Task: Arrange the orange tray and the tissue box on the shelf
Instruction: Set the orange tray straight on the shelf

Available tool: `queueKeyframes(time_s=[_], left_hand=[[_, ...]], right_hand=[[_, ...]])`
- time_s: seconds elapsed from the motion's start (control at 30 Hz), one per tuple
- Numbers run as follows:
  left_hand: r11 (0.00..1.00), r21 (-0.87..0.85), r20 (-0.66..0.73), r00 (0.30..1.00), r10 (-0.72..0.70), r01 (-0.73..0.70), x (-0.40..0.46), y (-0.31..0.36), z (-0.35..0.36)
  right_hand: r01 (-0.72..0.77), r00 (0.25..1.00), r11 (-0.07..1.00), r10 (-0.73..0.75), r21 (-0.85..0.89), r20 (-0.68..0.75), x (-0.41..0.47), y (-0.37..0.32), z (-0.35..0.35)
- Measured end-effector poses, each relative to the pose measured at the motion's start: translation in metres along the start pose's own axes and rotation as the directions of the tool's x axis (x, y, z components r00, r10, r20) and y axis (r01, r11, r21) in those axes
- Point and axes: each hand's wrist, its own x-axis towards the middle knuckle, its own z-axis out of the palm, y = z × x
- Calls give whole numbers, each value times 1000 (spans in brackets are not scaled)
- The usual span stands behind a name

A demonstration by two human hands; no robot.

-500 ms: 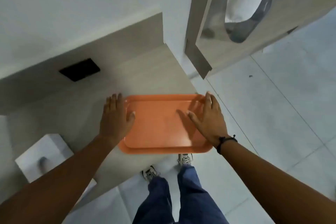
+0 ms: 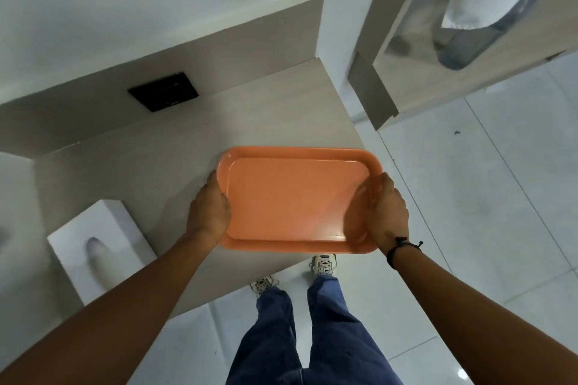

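The pale wood shelf (image 2: 269, 109) carries your orange tray (image 2: 297, 200), a flat rounded rectangle with a raised rim, near the front edge. The white tissue box (image 2: 100, 244) sits well left of it. Your left hand (image 2: 209, 209) and right hand (image 2: 387, 212) each clasp a short side in a closed grip.

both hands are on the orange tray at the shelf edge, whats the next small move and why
Probably slide or lift the orange tray back toward the wall. Its near edge sits at the front lip of the shelf, above the shoes, while bare shelf lies behind it. The left hand and right hand each grip a short side, and the tissue box stands apart to the left.
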Motion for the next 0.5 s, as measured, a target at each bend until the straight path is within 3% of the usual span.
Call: queueKeyframes(time_s=[0.5], left_hand=[[968,-177,-139,969,-203,178,19,-69,-51]], right_hand=[[299,951,954,-296,-25,90,57,-139,34]])
